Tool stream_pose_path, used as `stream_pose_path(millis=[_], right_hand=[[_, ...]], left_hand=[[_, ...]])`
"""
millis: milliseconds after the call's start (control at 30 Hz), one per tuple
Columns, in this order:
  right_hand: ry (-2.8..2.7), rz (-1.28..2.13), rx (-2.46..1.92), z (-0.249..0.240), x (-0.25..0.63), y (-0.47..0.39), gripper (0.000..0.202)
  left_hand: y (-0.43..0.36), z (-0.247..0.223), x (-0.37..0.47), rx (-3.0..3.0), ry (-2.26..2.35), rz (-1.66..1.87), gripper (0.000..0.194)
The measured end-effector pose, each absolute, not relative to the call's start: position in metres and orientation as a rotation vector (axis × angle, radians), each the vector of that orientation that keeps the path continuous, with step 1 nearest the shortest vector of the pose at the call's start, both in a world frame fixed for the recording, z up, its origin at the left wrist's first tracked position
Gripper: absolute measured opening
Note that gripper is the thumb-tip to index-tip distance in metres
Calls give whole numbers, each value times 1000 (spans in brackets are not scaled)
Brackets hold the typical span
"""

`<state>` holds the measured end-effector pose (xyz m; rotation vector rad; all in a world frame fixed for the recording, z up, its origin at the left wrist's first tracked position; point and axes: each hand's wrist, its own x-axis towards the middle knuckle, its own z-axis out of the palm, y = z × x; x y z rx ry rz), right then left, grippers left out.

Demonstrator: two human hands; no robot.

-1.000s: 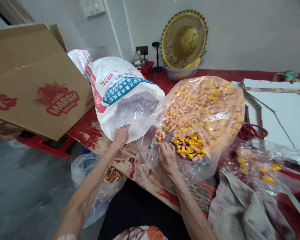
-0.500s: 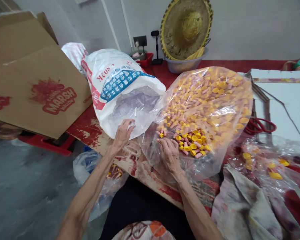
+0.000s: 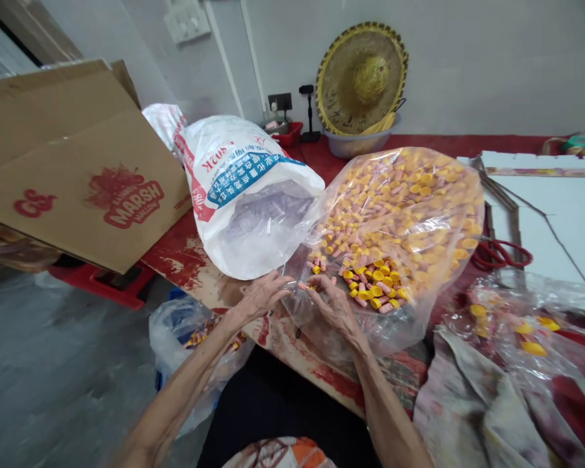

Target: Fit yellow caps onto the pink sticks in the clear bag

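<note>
A: Item one, largest: clear bag [image 3: 409, 214] of yellow caps and pink pieces, lying on its side, mouth toward you so the contents spill within reach

B: And your hands?

A: Left hand [image 3: 262, 297] at the mouth, fingers loosely apart; right hand [image 3: 334, 305] beside it, fingertips pinching one pink piece [image 3: 304, 286]

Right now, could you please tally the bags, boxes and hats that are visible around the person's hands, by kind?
Plastic bags: 4 (white printed sack, clear bag of yellow and pink caps, clear crumpled bag on the right, clear bag hanging below the table edge)
Brown cardboard boxes: 1
Round woven straw hats: 1
Total: 6
</note>
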<state>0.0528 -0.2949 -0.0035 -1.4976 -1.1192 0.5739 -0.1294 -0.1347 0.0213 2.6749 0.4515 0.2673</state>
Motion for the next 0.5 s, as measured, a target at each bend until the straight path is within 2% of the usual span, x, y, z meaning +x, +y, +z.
stream_pose_path(millis=[267, 500], right_hand=[[-1024, 654, -1437, -4, 45, -292, 31], [-622, 678, -1298, -12, 52, -285, 38]], left_hand=[[-150, 28, -113, 2214, 584, 359, 31], [-186, 44, -93, 1806, 635, 299, 38]])
